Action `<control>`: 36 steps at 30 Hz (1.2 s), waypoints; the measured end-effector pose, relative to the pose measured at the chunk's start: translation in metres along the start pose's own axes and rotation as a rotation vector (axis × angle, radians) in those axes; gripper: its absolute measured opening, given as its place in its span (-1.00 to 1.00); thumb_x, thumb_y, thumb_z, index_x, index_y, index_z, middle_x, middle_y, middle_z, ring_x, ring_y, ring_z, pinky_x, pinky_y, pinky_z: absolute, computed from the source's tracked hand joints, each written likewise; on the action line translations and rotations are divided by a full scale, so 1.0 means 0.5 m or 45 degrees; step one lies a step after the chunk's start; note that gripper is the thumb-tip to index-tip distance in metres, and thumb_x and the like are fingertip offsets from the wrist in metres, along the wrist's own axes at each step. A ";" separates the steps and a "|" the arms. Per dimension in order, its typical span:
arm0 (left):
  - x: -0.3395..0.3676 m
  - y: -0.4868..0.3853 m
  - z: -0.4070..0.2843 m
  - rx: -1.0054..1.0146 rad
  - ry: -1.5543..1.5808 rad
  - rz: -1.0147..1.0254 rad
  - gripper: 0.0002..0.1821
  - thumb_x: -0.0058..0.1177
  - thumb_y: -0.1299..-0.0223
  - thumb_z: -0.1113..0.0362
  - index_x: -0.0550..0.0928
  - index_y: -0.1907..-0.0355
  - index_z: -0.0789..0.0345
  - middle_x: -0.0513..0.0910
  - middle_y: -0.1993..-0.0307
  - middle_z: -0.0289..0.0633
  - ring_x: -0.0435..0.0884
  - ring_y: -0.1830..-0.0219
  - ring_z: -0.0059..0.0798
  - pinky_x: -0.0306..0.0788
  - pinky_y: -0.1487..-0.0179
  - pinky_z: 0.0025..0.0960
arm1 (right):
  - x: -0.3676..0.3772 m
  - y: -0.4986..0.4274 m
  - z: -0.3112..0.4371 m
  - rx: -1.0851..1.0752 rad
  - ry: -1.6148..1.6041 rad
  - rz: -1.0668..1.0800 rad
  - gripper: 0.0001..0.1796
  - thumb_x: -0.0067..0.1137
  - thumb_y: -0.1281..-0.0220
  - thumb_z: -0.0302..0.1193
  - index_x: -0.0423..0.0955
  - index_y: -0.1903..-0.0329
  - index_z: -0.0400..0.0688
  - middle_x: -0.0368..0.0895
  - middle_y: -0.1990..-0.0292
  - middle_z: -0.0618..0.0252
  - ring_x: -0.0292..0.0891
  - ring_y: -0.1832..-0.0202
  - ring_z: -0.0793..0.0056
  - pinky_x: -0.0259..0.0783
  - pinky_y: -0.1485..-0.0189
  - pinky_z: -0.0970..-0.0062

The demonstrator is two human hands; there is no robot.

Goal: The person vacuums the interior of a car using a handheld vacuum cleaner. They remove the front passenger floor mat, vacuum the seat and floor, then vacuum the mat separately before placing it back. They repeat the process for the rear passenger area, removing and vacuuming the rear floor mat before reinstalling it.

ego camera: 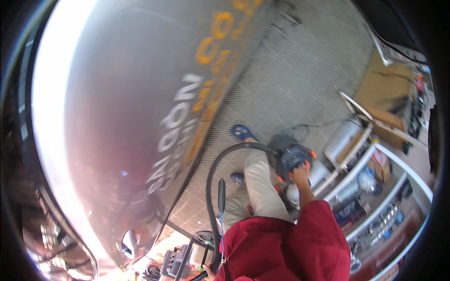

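Observation:
My right hand (300, 174) grips the top of a black canister vacuum cleaner (293, 159) with orange latches, beside my right leg. From its top a black ribbed hose (210, 175) arches over my leg and runs down past my left side. At the bottom edge, my left hand (210, 272) is partly cut off, its fingers wrapped about the hose's lower stretch. Close to the hose stands a slim black padded piece (221, 195) with a blue cord; what it belongs to is unclear.
A dark glossy vehicle (116, 105) bearing lettering fills the left. To the right stands a white-framed shelving cabinet (400, 165) holding boxes and metal parts. Cardboard (383, 84) and a silver cylinder (342, 140) are behind it. Grey plastic cases (174, 261) lie below, on the ribbed tile floor (281, 87).

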State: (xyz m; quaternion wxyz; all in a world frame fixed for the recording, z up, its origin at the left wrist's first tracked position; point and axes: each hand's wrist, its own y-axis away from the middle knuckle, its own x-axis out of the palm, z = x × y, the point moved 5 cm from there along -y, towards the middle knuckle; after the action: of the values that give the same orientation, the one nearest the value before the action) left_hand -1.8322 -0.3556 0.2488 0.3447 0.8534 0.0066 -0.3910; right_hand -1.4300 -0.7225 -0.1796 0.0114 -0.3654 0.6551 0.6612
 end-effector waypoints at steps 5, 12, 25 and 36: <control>-0.078 -0.046 0.078 0.141 0.172 -0.044 -0.64 0.45 -0.47 0.09 0.84 0.07 0.40 0.82 0.23 -0.20 0.76 0.33 -0.47 0.59 0.30 -0.29 | 0.034 0.063 0.076 0.047 -0.231 0.087 -0.48 0.38 -0.41 0.07 0.84 -0.16 -0.03 0.70 -0.41 0.00 0.48 -0.55 0.07 0.01 -0.74 -0.22; -0.200 -0.181 0.361 -0.121 0.501 -0.116 -0.74 0.51 -0.38 0.25 0.76 0.13 0.39 0.82 0.24 -0.19 0.81 0.30 -0.37 0.69 0.33 -0.30 | -0.505 0.406 0.284 -0.650 -0.956 -1.166 -0.46 0.47 -0.39 -0.34 0.60 -0.32 -0.33 0.64 -0.34 -0.15 0.56 -0.37 -0.22 0.43 -0.49 -0.01; -0.235 -0.246 0.413 0.323 1.100 -0.124 -0.79 0.50 -0.30 0.48 0.68 0.36 0.43 0.84 0.32 -0.02 0.84 0.24 -0.28 0.72 0.01 -0.20 | -0.897 0.976 0.863 -1.142 -0.046 -1.224 -0.41 0.59 -0.25 -0.16 0.55 -0.15 -0.24 0.67 -0.18 0.04 0.51 -0.35 -0.14 0.63 -0.29 -0.05; -0.170 -0.254 0.321 0.620 0.528 0.314 -0.71 0.69 -0.12 0.30 0.77 0.36 0.37 0.85 0.36 -0.23 0.77 0.31 -0.52 0.66 0.11 -0.32 | -0.663 1.108 0.492 -1.320 0.000 -1.210 -0.69 0.21 -0.04 -0.67 0.57 0.09 -0.23 0.60 -0.05 -0.04 0.47 -0.29 -0.18 0.43 -0.38 -0.06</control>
State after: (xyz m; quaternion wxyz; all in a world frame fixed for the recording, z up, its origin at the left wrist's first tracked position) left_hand -2.0333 -0.3321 0.1585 0.1670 0.9663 -0.1204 -0.1547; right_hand -1.5757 -0.4317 0.4299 0.1234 -0.5704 0.0251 0.8117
